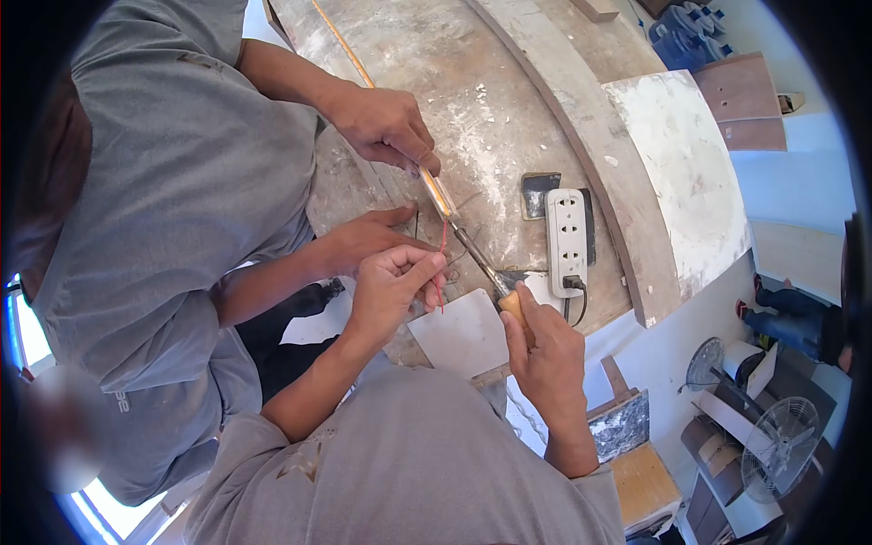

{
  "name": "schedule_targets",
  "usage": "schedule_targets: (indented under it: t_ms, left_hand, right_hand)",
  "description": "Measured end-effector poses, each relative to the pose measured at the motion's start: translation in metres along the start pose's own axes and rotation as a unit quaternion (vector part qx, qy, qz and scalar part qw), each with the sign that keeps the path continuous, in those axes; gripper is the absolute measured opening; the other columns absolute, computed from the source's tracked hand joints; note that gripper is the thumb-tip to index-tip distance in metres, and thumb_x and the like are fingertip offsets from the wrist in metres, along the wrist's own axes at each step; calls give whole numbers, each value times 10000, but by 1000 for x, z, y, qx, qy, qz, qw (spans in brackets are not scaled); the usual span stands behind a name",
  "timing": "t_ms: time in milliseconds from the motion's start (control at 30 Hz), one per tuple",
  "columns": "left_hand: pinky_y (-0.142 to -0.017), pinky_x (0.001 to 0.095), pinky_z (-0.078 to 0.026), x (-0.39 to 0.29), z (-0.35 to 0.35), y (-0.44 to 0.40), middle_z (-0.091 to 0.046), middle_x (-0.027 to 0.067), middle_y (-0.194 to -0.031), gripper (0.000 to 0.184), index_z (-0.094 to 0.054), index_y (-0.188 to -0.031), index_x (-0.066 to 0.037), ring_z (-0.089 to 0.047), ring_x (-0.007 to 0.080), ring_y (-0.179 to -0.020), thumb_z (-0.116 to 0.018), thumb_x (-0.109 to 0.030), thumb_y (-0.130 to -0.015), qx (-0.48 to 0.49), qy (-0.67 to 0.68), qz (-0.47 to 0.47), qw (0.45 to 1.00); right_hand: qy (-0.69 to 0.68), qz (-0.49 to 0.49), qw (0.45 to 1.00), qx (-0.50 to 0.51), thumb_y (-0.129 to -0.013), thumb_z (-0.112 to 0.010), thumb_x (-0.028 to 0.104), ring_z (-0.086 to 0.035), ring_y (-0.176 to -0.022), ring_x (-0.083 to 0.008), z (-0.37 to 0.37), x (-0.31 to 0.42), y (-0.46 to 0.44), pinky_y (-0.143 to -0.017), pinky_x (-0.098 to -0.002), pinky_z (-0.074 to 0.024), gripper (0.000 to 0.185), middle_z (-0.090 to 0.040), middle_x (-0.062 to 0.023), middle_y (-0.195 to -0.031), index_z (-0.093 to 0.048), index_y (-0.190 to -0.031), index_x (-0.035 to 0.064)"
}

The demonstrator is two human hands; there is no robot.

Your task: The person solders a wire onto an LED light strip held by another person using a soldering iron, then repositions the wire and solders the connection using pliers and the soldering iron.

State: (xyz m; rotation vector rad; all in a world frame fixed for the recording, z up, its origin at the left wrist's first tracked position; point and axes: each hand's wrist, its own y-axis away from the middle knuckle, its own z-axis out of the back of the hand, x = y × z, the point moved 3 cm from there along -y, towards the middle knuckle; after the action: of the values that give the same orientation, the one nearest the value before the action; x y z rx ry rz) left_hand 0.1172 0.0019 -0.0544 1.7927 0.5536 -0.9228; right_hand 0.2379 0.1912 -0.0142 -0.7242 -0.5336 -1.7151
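My right hand (pixel 548 356) is closed around the wooden handle of a soldering iron (pixel 479 252). The iron's tip meets, or nearly meets, the end of a narrow strip (pixel 437 190) with a yellow-orange line along it. Between the fingertips of my left hand (pixel 400 283) is a thin red wire (pixel 442 238), pinched so that one end reaches the strip's end and the other hangs below. A co-worker's hand (pixel 386 127) presses the strip from above. Their other hand (pixel 374 240) lies just beyond my left hand, its fingertips partly hidden.
A white power strip (pixel 568 238) with a black plug lies right of the iron. A curved board (pixel 581 136) borders the dusty worktable (pixel 427 54). A white sheet (pixel 463 336) sits near my body. Fans (pixel 779 450) and another person (pixel 799 313) are at far right.
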Motion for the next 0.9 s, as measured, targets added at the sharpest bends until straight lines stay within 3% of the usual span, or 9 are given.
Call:
schedule_targets:
  t_ms: [200,500,900]
  left_hand:
    - [-478,207,-453,-2,-5,1,-661,30,-702,222,-685,-930,7,-613,69,-559,-674,-198,-1013,-19,17,3,1000]
    - [-423,209,-444,-3,-3,1,-654,40,-663,254,-663,-901,-13,-657,121,-557,-688,-245,-1003,-16,3,12,1000]
    - [-399,213,-437,-3,-1,0,-650,28,-665,277,-658,-903,-23,-609,86,-512,-661,-274,-1019,-11,16,19,1000]
  right_hand:
    - [4,-5,1000,2,-895,-760,146,-633,-599,-295,-2,0,1,-532,-401,-493,434,-633,-122,-765,-653,-1296,19]
    - [-14,-14,1000,-7,-917,-736,161,-655,-636,-322,-7,0,3,-562,-410,-516,413,-656,-143,-800,-646,-1297,28]
    - [-2,-32,999,21,-934,-714,162,-668,-664,-334,-5,4,2,-576,-421,-525,401,-667,-153,-819,-640,-1296,7]
